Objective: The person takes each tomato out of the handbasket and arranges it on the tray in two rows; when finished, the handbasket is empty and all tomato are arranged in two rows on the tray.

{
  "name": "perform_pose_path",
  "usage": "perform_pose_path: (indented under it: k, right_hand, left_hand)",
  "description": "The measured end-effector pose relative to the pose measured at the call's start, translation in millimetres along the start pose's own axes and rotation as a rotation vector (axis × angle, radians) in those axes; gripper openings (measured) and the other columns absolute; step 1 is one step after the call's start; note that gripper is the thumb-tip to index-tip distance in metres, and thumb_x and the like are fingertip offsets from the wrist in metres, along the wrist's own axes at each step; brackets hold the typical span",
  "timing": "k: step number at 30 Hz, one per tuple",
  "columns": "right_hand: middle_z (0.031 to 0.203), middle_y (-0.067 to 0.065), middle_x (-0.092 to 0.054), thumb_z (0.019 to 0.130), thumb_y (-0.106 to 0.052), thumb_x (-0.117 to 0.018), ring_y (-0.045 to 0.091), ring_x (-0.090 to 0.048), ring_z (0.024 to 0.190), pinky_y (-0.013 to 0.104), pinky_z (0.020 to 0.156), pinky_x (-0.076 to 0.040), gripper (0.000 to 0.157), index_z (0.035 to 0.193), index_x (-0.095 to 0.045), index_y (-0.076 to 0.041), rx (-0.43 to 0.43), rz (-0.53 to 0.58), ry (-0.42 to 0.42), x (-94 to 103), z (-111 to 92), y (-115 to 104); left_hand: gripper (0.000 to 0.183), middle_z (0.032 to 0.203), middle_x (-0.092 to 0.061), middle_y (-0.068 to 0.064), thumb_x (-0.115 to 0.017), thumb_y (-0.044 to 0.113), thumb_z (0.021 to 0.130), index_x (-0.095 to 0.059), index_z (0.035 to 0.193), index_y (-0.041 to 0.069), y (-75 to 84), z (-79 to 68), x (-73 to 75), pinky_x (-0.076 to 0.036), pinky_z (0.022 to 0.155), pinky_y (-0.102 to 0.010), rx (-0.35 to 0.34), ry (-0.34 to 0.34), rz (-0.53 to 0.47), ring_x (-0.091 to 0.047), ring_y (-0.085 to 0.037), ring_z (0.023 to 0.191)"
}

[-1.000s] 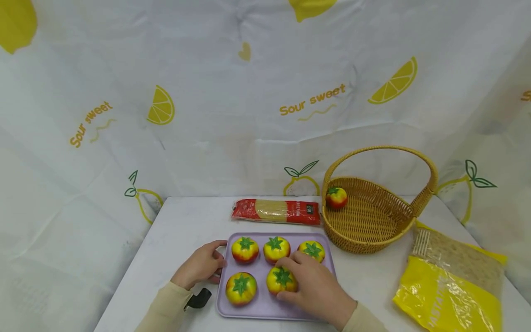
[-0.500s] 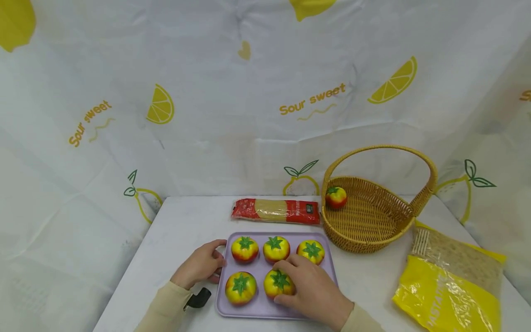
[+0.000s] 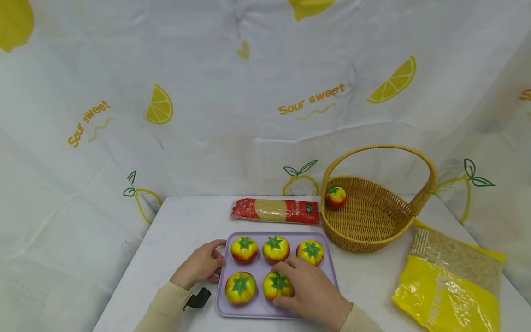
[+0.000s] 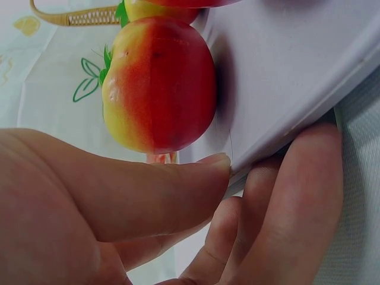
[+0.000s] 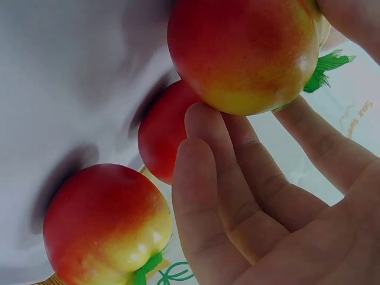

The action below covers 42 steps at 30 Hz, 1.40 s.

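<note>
A lilac tray (image 3: 258,311) carries several red-and-yellow tomatoes with green star-shaped tops. My left hand (image 3: 202,265) pinches the tray's left edge; in the left wrist view the thumb (image 4: 196,184) lies at the rim and fingers reach beneath it. Nearest that hand at the back is one tomato (image 4: 160,86). With thumb and fingers, my right hand (image 3: 313,290) holds the front-row right tomato (image 3: 277,287) on the tray. In the right wrist view, its fingertips touch the side of this tomato (image 5: 243,50), and two others, including a rear tomato (image 5: 107,219), show beyond.
Behind the tray lies a red-and-clear noodle packet (image 3: 274,210). A wicker basket (image 3: 373,226) with a tall handle stands at the back right, one tomato (image 3: 336,197) inside it. A yellow pasta bag (image 3: 452,281) lies at the right.
My right hand and the tomato it holds have shifted slightly to the left on the tray. The left hand stays at the tray's edge.
</note>
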State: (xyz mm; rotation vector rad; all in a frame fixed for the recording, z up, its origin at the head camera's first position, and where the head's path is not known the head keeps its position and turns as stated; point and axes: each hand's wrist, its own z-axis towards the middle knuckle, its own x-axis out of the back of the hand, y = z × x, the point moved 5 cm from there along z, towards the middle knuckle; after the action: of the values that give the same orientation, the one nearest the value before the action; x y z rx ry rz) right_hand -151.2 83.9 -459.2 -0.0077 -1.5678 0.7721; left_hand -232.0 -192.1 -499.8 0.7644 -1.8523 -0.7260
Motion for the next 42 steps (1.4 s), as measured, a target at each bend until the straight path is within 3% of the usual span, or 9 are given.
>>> perform_pose_path:
  k: [25, 32, 37, 42]
  right_hand:
    - [0.115, -0.009, -0.066, 0.082, -0.052, -0.092, 0.002, -0.059, 0.094, 0.036, 0.083, -0.06, 0.061, 0.132, -0.072, -0.023, -0.007, -0.014, -0.001, 3.1, -0.1, -0.9]
    - [0.115, -0.009, -0.066, 0.082, -0.055, -0.091, 0.002, -0.058, 0.094, 0.036, 0.083, -0.06, 0.062, 0.133, -0.072, -0.024, -0.021, -0.018, -0.038, 8.2, -0.8, -2.4]
    - [0.12, -0.008, -0.066, 0.081, -0.061, -0.089, 0.006, -0.06, 0.098, 0.04, 0.085, -0.061, 0.065, 0.133, -0.072, -0.026, -0.053, 0.033, -0.049, 19.5, -2.3, 1.2]
    - [0.123, -0.005, -0.069, 0.083, -0.055, -0.091, 0.012, -0.066, 0.101, 0.039, 0.088, -0.062, 0.057, 0.13, -0.073, -0.027, -0.093, 0.027, 0.048, 48.3, -3.0, 18.1]
  left_hand:
    - [0.058, 0.099, -0.068, -0.011, -0.068, 0.003, 0.101, -0.052, 0.157, 0.007, -0.1, 0.0, 2.3, -0.068, 0.064, -0.036, -0.012, 0.003, -0.004, -0.071, -0.02, 0.076]
    - [0.059, 0.101, -0.068, -0.011, -0.069, 0.004, 0.101, -0.052, 0.157, 0.007, -0.2, 0.1, 1.7, -0.068, 0.064, -0.036, -0.015, 0.002, -0.003, -0.07, -0.019, 0.076]
    - [0.058, 0.1, -0.068, -0.011, -0.069, 0.002, 0.101, -0.053, 0.156, 0.007, -0.4, -1.3, 2.0, -0.068, 0.064, -0.036, -0.004, 0.006, -0.004, -0.07, -0.02, 0.076]
    - [0.058, 0.101, -0.068, -0.011, -0.069, 0.003, 0.101, -0.052, 0.157, 0.007, -0.9, -1.2, 1.0, -0.068, 0.064, -0.036, -0.004, 0.001, -0.007, -0.07, -0.02, 0.077]
